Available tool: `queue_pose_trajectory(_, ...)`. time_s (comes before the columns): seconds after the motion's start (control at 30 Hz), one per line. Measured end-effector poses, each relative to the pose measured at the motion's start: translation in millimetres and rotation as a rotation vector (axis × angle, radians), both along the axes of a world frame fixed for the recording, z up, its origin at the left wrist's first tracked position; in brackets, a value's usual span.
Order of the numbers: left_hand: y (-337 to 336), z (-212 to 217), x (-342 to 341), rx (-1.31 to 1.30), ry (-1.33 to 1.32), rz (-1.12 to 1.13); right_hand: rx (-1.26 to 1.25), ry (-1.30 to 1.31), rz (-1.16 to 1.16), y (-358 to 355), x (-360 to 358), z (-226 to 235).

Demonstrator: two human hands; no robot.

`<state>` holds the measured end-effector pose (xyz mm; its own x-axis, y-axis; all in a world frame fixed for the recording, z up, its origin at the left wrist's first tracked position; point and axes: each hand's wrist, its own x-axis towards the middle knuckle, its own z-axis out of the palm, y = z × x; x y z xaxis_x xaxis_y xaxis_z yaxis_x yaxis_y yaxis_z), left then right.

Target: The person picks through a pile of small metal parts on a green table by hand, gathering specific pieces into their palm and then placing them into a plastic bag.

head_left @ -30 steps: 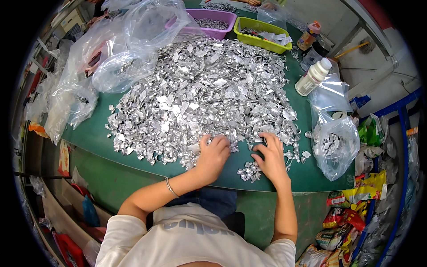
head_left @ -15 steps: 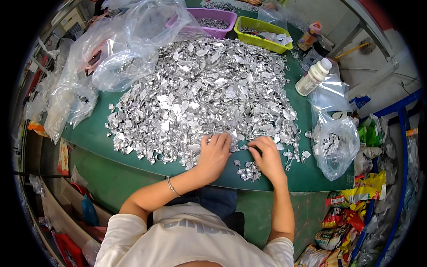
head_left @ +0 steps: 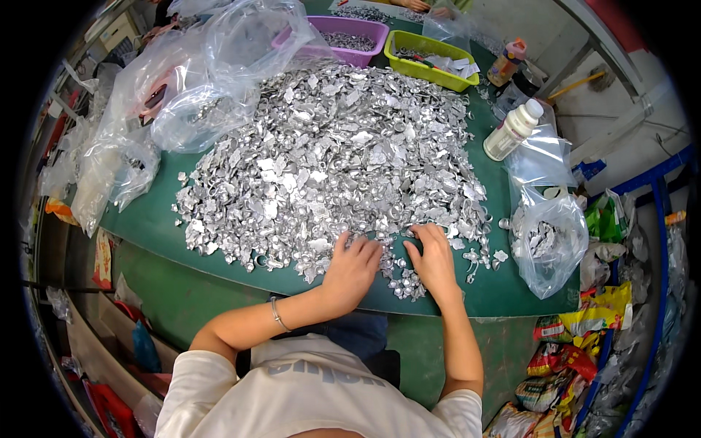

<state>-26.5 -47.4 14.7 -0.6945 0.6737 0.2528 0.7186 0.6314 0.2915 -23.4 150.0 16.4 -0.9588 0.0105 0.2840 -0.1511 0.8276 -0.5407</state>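
A broad heap of small silvery metal pieces [head_left: 343, 153], some ring-shaped and some flat and leaf-like, covers much of the green table [head_left: 157, 212]. At its near edge, my left hand [head_left: 352, 270] rests palm down with fingers apart, the tips touching pieces. Close by on the right, my right hand [head_left: 434, 261] reaches to the heap's edge, thumb apart from the fingers; I see nothing gripped in it. Between both hands lies a small group of pieces [head_left: 406, 283] near the table's front edge. The undersides of my fingers are hidden.
Behind the heap stand a purple basin [head_left: 376, 33] and a yellow-green basin [head_left: 431, 71]. Clear plastic bags [head_left: 193, 120] cover the left side. On the right are a white bottle [head_left: 513, 131] and a plastic bag of pieces [head_left: 549, 255]. Another person's hands [head_left: 416, 6] show at the far edge.
My left hand has drawn slightly back toward me and its fingers have spread. More pieces now lie between my hands, joining the small group to the heap. My right hand has shifted slightly.
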Motion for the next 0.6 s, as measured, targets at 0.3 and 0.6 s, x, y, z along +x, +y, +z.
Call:
queue_pose_trajectory(0.3,-16.3,11.8,9.1,0.134,-0.082,-0.158,-0.044,-0.153,0.262,27.7,11.6,25.6)
queue_pose_trajectory(0.6,-9.4,5.0,14.9,0.311,-0.239,-0.155,-0.172,-0.244,0.274,24.8,20.9,25.1)
